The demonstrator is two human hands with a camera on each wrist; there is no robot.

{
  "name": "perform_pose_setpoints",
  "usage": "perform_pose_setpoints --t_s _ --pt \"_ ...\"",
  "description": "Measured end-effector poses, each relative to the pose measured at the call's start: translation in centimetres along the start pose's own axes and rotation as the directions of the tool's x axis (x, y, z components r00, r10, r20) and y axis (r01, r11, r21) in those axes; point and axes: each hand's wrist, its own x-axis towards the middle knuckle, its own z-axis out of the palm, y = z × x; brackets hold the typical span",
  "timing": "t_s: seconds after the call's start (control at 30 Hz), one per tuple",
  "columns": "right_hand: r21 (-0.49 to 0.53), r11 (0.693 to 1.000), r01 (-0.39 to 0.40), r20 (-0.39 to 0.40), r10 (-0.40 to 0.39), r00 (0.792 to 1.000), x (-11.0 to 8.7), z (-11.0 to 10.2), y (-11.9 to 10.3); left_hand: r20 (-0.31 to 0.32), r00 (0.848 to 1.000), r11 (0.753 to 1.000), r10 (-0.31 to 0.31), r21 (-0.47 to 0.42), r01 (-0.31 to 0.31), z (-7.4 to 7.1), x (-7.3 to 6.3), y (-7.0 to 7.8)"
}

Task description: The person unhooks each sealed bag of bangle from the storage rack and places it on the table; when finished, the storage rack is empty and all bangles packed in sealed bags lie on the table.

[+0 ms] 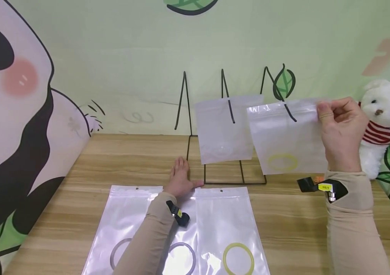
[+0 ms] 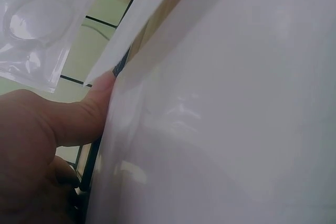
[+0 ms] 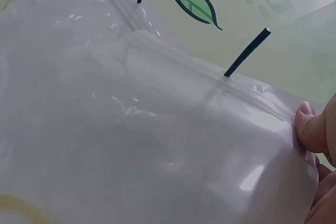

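My right hand (image 1: 344,133) pinches the upper right corner of a zip bag (image 1: 284,133) between thumb and fingers. A yellow ring (image 1: 296,162) shows through that bag's lower part. The right prong (image 3: 248,52) of a black wire rack (image 1: 235,183) passes through the bag's top strip. On the middle prong (image 1: 231,110) hangs another zip bag (image 1: 226,131), holding a faint clear ring. Low at the rack's left front corner, my left hand (image 1: 180,182) rests with fingers extended, its thumb (image 2: 86,111) along the base wire.
Zip bags lie on the wooden table (image 1: 294,229) in front of the rack, including one with a yellow ring (image 1: 225,259) and one with a grey ring (image 1: 194,258). The left prong (image 1: 181,95) carries no bag. A white teddy bear (image 1: 387,103) sits at the right.
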Motion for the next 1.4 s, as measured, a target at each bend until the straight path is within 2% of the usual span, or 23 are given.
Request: perform_pose_setpoints --t_s 0.4,0.6,1.07,1.3,1.4 --pt "-0.033 0.998 0.055 -0.011 -0.055 0.998 -0.3 -0.2 -0.4 0.003 1.0 1.0 -0.009 0.013 0.009 -0.1 0.4 -0.1" --pt "-0.003 0.998 0.064 -0.027 -0.064 0.998 -0.3 -0.3 -0.5 0.002 1.0 1.0 -0.005 0.0 0.005 -0.2 0.6 0.0" --pt "-0.032 0.994 0.1 -0.008 -0.101 0.995 -1.0 -0.8 -1.1 0.013 1.0 1.0 -0.016 0.014 0.016 0.0 0.4 0.0" --pt "-0.085 0.99 0.112 -0.015 -0.113 0.993 -1.3 -1.0 -1.1 -0.008 1.0 0.998 0.0 -0.065 -0.001 0.0 0.1 -0.2" --pt "-0.077 0.991 0.113 -0.019 -0.115 0.993 -1.5 -1.2 -1.2 -0.008 1.0 0.996 0.015 -0.091 -0.015 0.0 0.0 -0.2"
